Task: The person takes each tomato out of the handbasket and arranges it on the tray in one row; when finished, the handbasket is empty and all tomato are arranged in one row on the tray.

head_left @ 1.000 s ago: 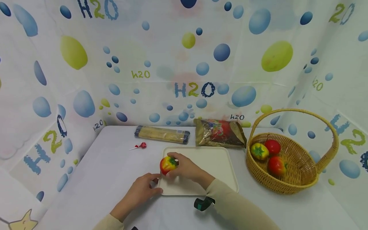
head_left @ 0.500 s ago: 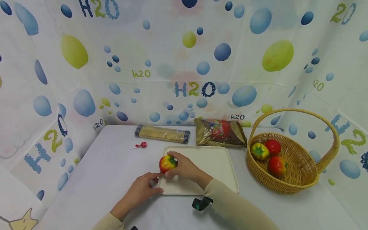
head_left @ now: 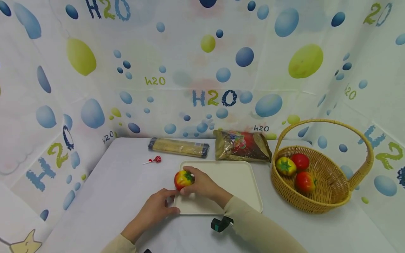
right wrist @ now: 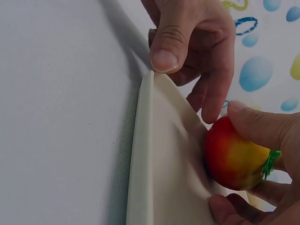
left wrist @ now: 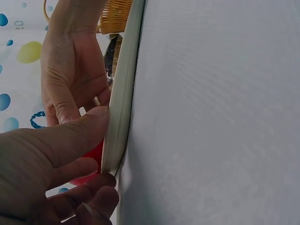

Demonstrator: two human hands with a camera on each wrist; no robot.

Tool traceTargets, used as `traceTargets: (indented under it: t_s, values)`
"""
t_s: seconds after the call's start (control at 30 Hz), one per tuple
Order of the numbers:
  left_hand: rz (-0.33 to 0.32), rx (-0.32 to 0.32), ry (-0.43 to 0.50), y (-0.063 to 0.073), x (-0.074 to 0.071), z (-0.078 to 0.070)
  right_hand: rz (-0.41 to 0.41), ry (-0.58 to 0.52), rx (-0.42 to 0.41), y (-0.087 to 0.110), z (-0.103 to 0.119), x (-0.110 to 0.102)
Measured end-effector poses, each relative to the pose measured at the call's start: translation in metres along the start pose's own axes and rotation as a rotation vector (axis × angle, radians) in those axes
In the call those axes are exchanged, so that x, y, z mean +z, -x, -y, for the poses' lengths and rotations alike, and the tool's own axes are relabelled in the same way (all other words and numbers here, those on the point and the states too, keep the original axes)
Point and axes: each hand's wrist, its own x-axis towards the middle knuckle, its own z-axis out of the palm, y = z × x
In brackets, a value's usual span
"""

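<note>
A round red-and-yellow tomato (head_left: 183, 180) with a green leafy top is over the left side of a cream tray (head_left: 227, 182). My right hand (head_left: 204, 184) grips it from the right, thumb and fingers on opposite sides. In the right wrist view the tomato (right wrist: 234, 154) lies on its side, low against the tray's floor; whether it bears on it is hard to tell. My left hand (head_left: 155, 209) holds the tray's near left corner, with thumb and fingers about the rim, as the left wrist view shows on the tray edge (left wrist: 117, 112).
A wicker basket (head_left: 332, 196) with a tall handle stands at right, holding a yellow fruit (head_left: 285, 166) and two red ones (head_left: 305, 182). Behind the tray lie a shiny gold-brown bag (head_left: 242, 146) and a pack of thin sticks (head_left: 178, 147). A red lollipop (head_left: 156, 159) lies left of them.
The tomato and my right hand have shifted very slightly to the left and away from me. My left hand has stayed at the tray corner.
</note>
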Motion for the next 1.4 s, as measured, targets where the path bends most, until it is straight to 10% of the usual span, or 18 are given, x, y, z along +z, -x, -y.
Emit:
traceTargets:
  t_s: [0.77, 1.4]
  values:
    - [0.047, -0.12, 0.155, -0.005, 0.005, 0.007, -0.003, -0.127, -0.015, 0.011, -0.006, -0.021]
    - [0.028, -0.207, 0.317, -0.002, 0.004, 0.005, -0.139, -0.254, -0.068, 0.076, -0.001, -0.126]
